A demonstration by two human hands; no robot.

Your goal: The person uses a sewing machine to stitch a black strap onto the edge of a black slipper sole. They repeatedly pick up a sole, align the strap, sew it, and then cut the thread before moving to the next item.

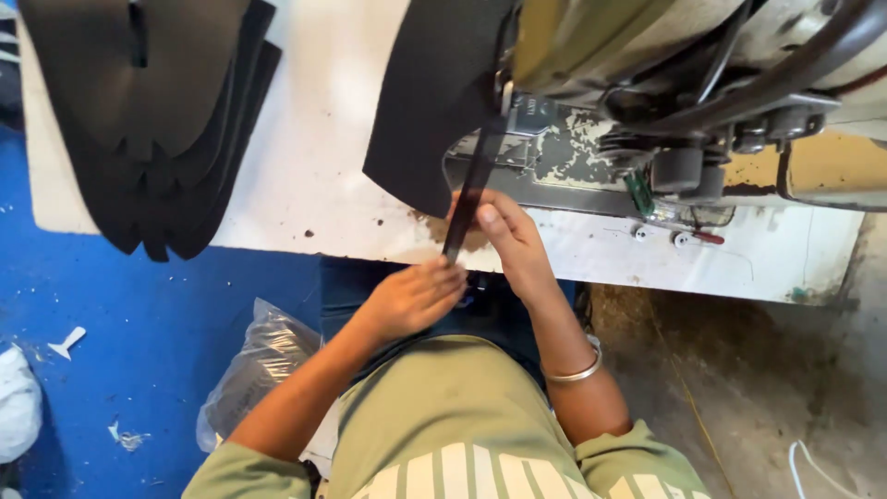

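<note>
A white table [314, 176] with a scuffed, speckled top fills the upper part of the view, its near edge running across the middle above a blue floor [139, 323] on the left and bare grey concrete on the right. On the right of the table sits a worn sewing machine [665, 102], its cream paint chipped and flaking, with dark metal parts and a curved black cable. At the left lies a stack of black pieces [157, 120], flat, matte and foam-like, cut to a pointed outline and fanned slightly. A single large black piece [430, 92] of the same soft, dull material lies just left of the machine, one corner pointing toward the table's edge. A narrow black strip [471, 185], thin and smooth, runs from the machine down past the table's edge. The right hand [504, 236] is raised at the edge with fingers curled and thumb pressed along the strip, wrist bent, a silver bangle [577, 370] on the forearm. The left hand [416, 296] sits lower, loosely closed, pinching the strip's lower end. A crumpled clear plastic bag [254, 365] lies on the floor.
</note>
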